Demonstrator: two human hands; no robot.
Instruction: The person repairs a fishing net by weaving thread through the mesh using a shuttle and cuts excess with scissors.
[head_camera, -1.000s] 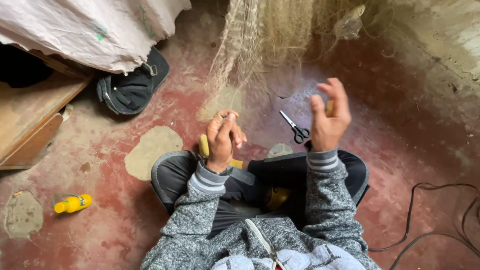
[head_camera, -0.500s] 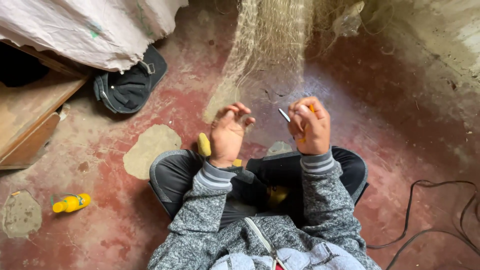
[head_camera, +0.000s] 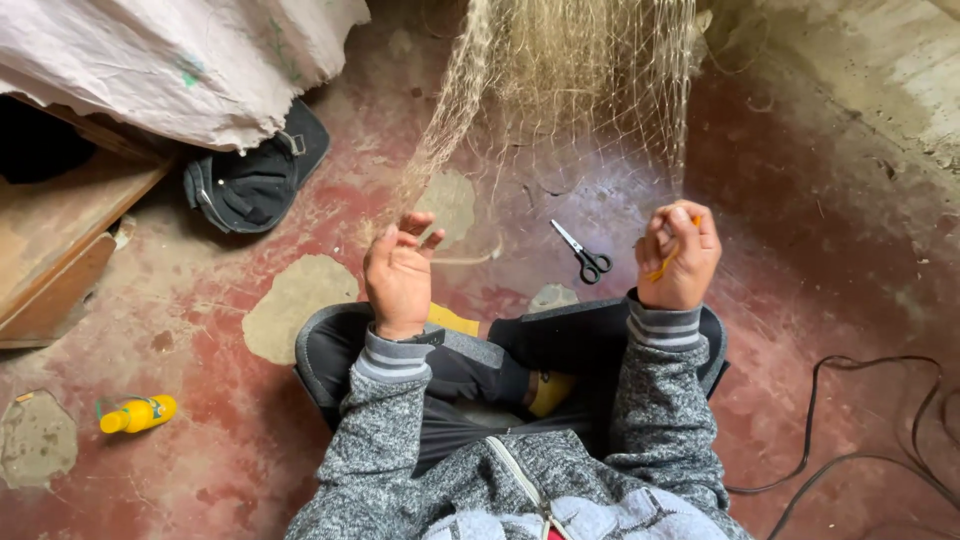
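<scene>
Beige net (head_camera: 560, 90), black-handled scissors (head_camera: 585, 255)
</scene>
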